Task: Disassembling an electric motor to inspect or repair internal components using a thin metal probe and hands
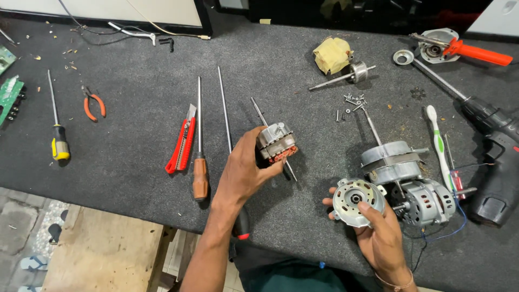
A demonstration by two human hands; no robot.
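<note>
Grey-felted desk (135,135). My left hand (246,167), frame centre, clamps the stator with copper windings (276,144), shaft slanting upper left to lower right. My right hand (378,232), lower right, grips the vented motor end cover (358,199), just beside it.

Near the middle of the frame the left hand (246,170) grips a motor stator (276,143) with copper windings, lifted above the dark table (130,135). Lower right, the right hand (378,235) holds a round silver end cover (357,200), thumb across its face. Just right of it lie two more motor bodies (405,178), seemingly touching each other. A red utility knife (183,143) and a wooden-handled screwdriver (199,162) lie left of centre; a cordless drill (494,157) sits at the right edge.
</note>
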